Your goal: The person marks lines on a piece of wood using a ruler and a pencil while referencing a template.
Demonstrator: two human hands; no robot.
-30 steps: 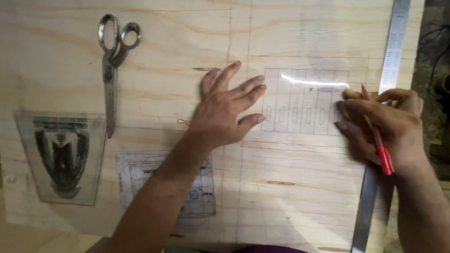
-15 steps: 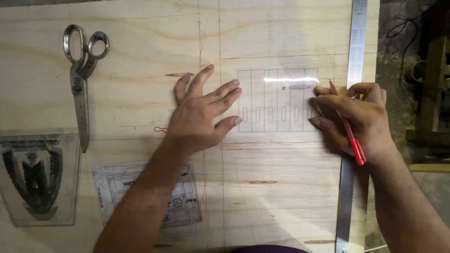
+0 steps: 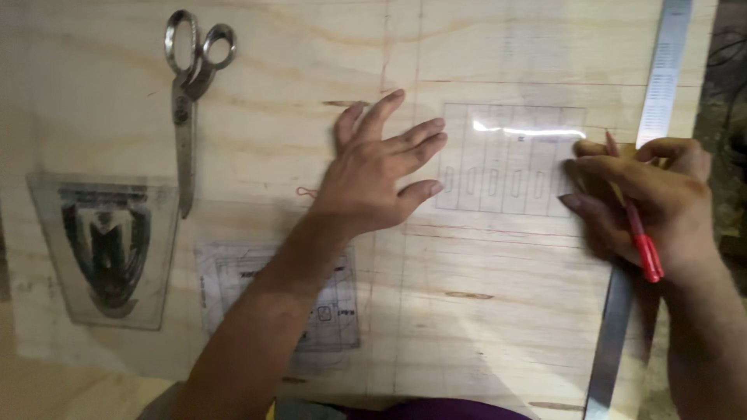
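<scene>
My left hand (image 3: 373,183) lies flat on the plywood sheet (image 3: 498,311), fingers spread, with the fingertips touching the left edge of a clear plastic template (image 3: 510,159) printed with narrow columns and small slots. The template lies flat on the wood right of centre, with a streak of glare across its far part. My right hand (image 3: 650,198) rests at the template's right edge, its fingertips pressing down on that edge, while a red pen (image 3: 632,214) is tucked between thumb and fingers, its tip pointing far and its red cap toward me. Just right of that hand a long steel ruler (image 3: 657,85) runs from far to near along the sheet's right side. Far left lie metal scissors (image 3: 185,101), handles far. Near left sit a clear shield-shaped template (image 3: 105,245) and, right of it and partly under my left forearm, a printed clear sheet (image 3: 233,292).
</scene>
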